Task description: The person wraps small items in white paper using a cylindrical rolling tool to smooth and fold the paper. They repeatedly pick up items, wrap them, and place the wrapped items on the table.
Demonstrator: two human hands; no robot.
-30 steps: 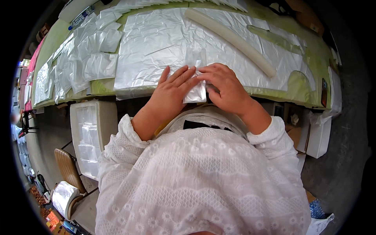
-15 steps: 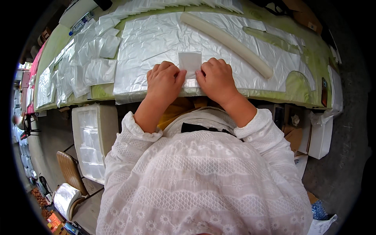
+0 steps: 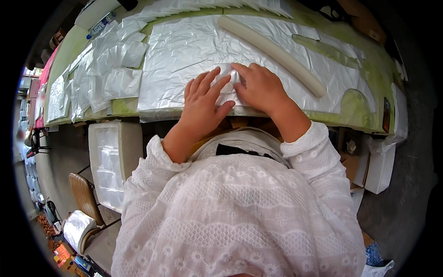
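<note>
A small folded piece of clear-white plastic film (image 3: 224,78) lies between my hands, near the front edge of a large crinkled plastic sheet (image 3: 175,60). My left hand (image 3: 203,99) is open on its left side, fingers spread and thumb apart, the fingertips close to the film. On the other side, my right hand (image 3: 260,88) rests with its index finger stretched out over the film's far corner. Its thumb is apart from that finger, and the other fingers are partly hidden. A long pale tube (image 3: 272,55) lies slantwise on the sheet, beyond my right hand.
Flat plastic bags (image 3: 104,69) lie in overlapping piles at the table's left. A fanned row of bags (image 3: 194,8) runs along the back. A water bottle (image 3: 100,26) lies far left, a phone (image 3: 386,114) at the right edge. A white foam box (image 3: 110,161) stands below the table, beside a chair (image 3: 86,196).
My left hand has loosened from a curled grip and spread its fingers. The right index finger has stretched forward over the film. The whole view has shifted slightly.
</note>
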